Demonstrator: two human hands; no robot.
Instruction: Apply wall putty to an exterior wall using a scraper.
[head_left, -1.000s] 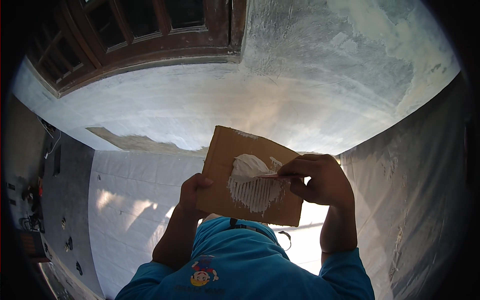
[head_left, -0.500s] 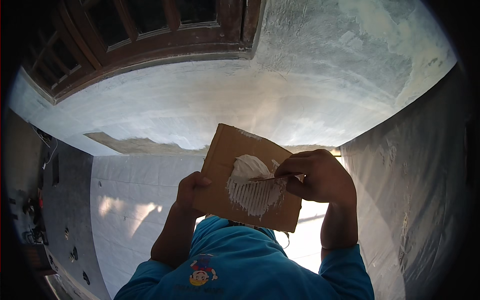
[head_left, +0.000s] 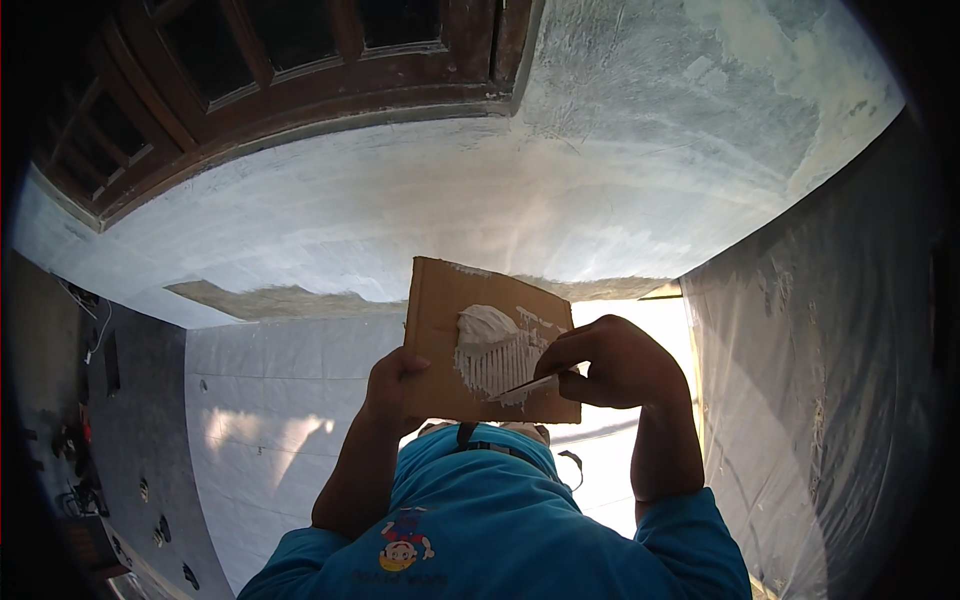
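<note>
My left hand (head_left: 393,384) grips a square of brown cardboard (head_left: 430,315) by its left edge, with the thumb on top. A mound of white putty (head_left: 486,327) sits near the middle of the board, and a ridged, comb-like smear of it spreads below. In my right hand (head_left: 625,365) a thin, flat scraper (head_left: 524,387) is pinched between thumb and fingers. It appears nearly edge-on, its tip at the lower part of the smear. The scraper's handle end is hidden by my fingers.
Ahead stands a wall (head_left: 400,190) with whitish coating and a bare grey strip (head_left: 290,299) along its base. A brown wooden window frame (head_left: 330,85) is at upper left. Pale sheeting (head_left: 290,380) covers the floor, and a grey sheet (head_left: 800,340) hangs at the right.
The scraper has moved from the putty mound's lower edge toward me, down the smear. The cardboard has turned slightly counterclockwise and shifted a little left.
</note>
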